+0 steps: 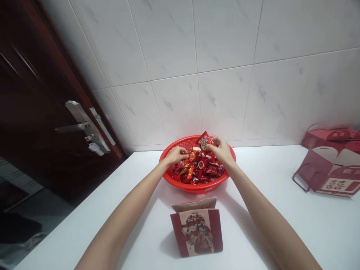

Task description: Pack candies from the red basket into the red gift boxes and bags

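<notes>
A red packet (205,141) is held above the far side of a red basket (194,188), pinched by its right-hand edge between the thumb and fingers of the right hand (221,150). Below it, a heap of smaller wrapped sweets (201,167) is contained in the basket, into which the left hand (176,155) is lowered at the left side; its fingers are curled, but whether anything is gripped cannot be told. The packet is judged to be light, with a soft, slippery wrapper (gloss is seen on several wrappers), and its contents may be crushed if squeezed hard. It is best taken by an edge, with light pressure. Nearer the viewer, a printed carton (197,232) is stood on the white table (261,168).
</notes>
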A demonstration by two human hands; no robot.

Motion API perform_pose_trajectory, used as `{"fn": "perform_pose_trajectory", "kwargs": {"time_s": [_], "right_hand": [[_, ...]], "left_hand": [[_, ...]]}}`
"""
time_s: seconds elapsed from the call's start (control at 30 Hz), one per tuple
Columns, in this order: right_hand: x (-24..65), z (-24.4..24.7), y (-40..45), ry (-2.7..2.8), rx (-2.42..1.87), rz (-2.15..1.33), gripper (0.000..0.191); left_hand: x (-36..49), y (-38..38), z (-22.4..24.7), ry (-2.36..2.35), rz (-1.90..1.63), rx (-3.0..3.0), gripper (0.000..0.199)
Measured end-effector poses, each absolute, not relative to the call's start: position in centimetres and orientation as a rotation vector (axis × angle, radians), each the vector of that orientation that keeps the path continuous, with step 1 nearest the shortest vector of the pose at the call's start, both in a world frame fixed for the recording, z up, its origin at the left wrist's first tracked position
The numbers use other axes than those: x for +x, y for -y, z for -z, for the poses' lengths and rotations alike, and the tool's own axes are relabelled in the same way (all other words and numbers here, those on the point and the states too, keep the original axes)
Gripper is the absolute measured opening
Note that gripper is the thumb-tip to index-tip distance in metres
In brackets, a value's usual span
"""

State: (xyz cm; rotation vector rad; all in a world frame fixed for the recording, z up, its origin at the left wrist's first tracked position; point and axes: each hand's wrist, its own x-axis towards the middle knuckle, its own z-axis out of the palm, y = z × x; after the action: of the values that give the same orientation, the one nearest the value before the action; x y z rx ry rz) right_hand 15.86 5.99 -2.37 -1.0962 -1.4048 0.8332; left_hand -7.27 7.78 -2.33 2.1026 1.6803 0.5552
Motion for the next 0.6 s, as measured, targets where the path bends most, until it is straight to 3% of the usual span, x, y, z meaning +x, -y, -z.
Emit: {"fn": "perform_pose_trajectory", "kwargs": {"time_s": [0.17, 0.6], "right_hand": [[15.96, 1.97, -5.58, 1.384, -1.127, -0.803, 0.02], [15.98, 1.95, -5.63, 1.363, -1.126, -0.826, 0.02]], "left_hand": [[-7.08, -7.72, 2.2, -1.255, -0.993, 1.972, 0.035], [-6.77, -7.36, 2.19, -1.323, -1.004, 1.891, 0.043]]}}
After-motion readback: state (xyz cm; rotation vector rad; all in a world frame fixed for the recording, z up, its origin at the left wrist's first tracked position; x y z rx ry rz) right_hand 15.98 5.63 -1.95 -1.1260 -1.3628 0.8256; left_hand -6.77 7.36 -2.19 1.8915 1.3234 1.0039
